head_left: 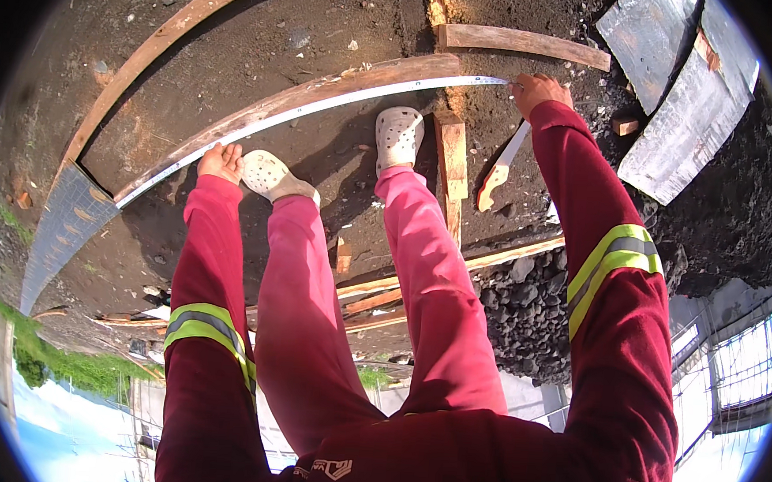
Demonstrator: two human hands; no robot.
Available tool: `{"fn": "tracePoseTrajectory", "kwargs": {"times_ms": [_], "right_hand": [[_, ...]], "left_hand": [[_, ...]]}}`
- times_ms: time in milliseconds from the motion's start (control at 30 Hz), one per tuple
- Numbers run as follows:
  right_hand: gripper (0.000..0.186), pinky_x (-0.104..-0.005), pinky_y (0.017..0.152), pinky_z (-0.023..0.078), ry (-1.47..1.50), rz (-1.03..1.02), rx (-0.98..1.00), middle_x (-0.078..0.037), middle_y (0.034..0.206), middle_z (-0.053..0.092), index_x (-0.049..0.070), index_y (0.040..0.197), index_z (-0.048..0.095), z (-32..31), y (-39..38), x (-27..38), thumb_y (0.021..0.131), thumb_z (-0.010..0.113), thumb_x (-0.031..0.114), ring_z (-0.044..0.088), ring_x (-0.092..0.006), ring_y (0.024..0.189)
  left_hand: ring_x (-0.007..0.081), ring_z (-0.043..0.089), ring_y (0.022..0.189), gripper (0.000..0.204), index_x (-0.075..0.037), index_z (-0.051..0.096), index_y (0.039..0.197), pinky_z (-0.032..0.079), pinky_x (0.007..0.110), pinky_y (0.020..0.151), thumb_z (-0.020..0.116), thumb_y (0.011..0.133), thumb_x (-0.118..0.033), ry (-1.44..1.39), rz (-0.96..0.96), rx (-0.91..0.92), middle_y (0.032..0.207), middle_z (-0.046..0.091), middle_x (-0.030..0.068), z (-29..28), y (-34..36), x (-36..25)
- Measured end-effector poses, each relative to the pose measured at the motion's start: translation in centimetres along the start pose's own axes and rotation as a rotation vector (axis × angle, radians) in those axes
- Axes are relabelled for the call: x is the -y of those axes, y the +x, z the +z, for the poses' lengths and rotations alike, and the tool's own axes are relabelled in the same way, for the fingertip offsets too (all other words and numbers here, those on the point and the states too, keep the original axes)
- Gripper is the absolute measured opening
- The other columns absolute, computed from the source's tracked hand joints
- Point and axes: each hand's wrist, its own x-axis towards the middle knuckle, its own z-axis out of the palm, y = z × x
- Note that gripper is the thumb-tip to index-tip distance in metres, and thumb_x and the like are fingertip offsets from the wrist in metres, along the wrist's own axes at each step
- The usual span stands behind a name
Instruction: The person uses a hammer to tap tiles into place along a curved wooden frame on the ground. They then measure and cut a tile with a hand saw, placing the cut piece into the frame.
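A white measuring tape point(360, 93) is stretched along the near edge of a long wooden board point(325, 89) on the ground. My left hand point(221, 162) grips the tape near the board's left part, fingertips curled at its edge. Past the board's right end, my right hand point(541, 93) is closed around the tape's other stretch; a tape case, if any, is hidden by the fingers. Below the right hand, a handsaw point(494, 179) with an orange-brown handle lies on the soil.
Another long plank point(164, 42) curves past on the far left, by a grey sheet point(69, 222). A short board point(526, 45) lies beyond the tape, grey panels point(690, 118) at the right. Wood pieces point(451, 161) and a stone pile point(527, 320) are nearer me.
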Motion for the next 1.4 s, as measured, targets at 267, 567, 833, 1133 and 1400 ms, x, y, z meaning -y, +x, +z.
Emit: {"fn": "tracePoseTrajectory", "kwargs": {"times_ms": [267, 567, 833, 1133, 1400], "right_hand": [[0.039, -0.0435, 0.094, 0.036, 0.059, -0.011, 0.017, -0.003, 0.119, 0.056, 0.023, 0.114, 0.058, 0.4, 1.1, 3.4, 0.089, 0.041, 0.048, 0.049, -0.0225, 0.114], [0.042, -0.0454, 0.093, 0.037, 0.109, -0.027, 0.082, -0.004, 0.116, 0.058, 0.022, 0.114, 0.058, 0.1, 1.7, 4.8, 0.09, 0.037, 0.049, 0.05, -0.0228, 0.113], [0.041, -0.0416, 0.091, 0.039, 0.182, -0.014, 0.104, -0.006, 0.11, 0.061, 0.021, 0.111, 0.061, 0.2, 1.9, 4.9, 0.088, 0.041, 0.049, 0.055, -0.0246, 0.106], [0.04, -0.0415, 0.089, 0.041, 0.173, -0.041, 0.084, -0.006, 0.109, 0.062, 0.021, 0.11, 0.061, 0.4, 2.2, 5.0, 0.088, 0.041, 0.048, 0.056, -0.0246, 0.105], [0.04, -0.0434, 0.089, 0.041, 0.167, -0.082, 0.053, -0.006, 0.11, 0.061, 0.021, 0.108, 0.06, 1.1, 2.3, 5.2, 0.089, 0.038, 0.048, 0.056, -0.0249, 0.105]], "left_hand": [[0.0131, 0.057, 0.084, 0.017, -0.009, 0.051, 0.095, 0.043, 0.03, 0.065, 0.046, 0.092, -0.025, 0.101, -0.036, -0.009, 0.085, 0.054, -0.0018, -0.1, 0.0, -1.0], [0.0158, 0.055, 0.09, 0.017, -0.006, 0.049, 0.097, 0.042, 0.03, 0.069, 0.05, 0.087, -0.02, 0.117, 0.02, 0.045, 0.091, 0.052, 0.0014, -0.2, -1.3, -1.2], [0.0158, 0.058, 0.081, 0.019, -0.005, 0.05, 0.098, 0.043, 0.03, 0.068, 0.051, 0.086, -0.019, 0.169, -0.01, 0.008, 0.09, 0.055, 0.0032, -0.3, -0.1, -1.8], [0.0135, 0.058, 0.083, 0.019, -0.006, 0.05, 0.099, 0.045, 0.029, 0.067, 0.048, 0.087, -0.02, 0.264, -0.029, 0.032, 0.086, 0.056, 0.0005, -0.6, 0.6, -2.3], [0.0134, 0.059, 0.074, 0.018, -0.005, 0.05, 0.096, 0.046, 0.029, 0.064, 0.047, 0.088, -0.02, 0.26, -0.035, 0.095, 0.081, 0.056, 0.0003, -1.0, 1.5, -2.3]]}}
